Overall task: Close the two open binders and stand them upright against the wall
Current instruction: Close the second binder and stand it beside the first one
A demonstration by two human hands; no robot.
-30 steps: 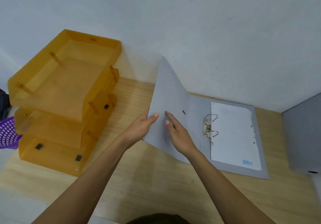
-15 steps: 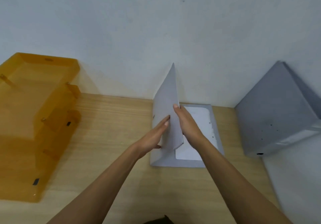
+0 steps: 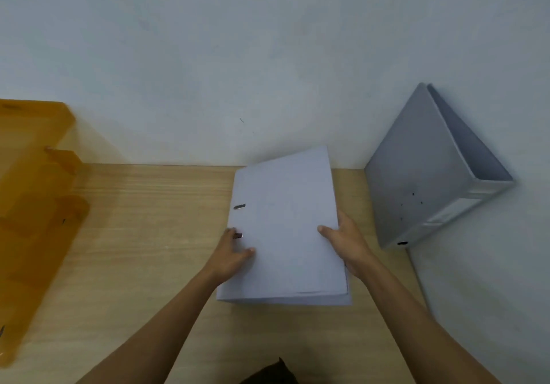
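Note:
A grey binder (image 3: 285, 223) lies shut and flat on the wooden desk (image 3: 143, 234), its far edge near the wall. My left hand (image 3: 232, 252) grips its left edge beside the two cover slots, thumb on top. My right hand (image 3: 345, 240) holds its right edge, thumb on the cover. A second grey binder (image 3: 422, 175) stands on end in the right corner, leaning against the wall, its covers slightly apart at the top.
An orange translucent stack of letter trays (image 3: 32, 205) stands at the desk's left side. The white wall (image 3: 238, 71) runs along the back and a side wall (image 3: 491, 279) bounds the desk on the right.
The front cover, held upright half a second ago, has come down over the pages, so the binder is now shut. Both hands have shifted to its side edges. The view has turned right.

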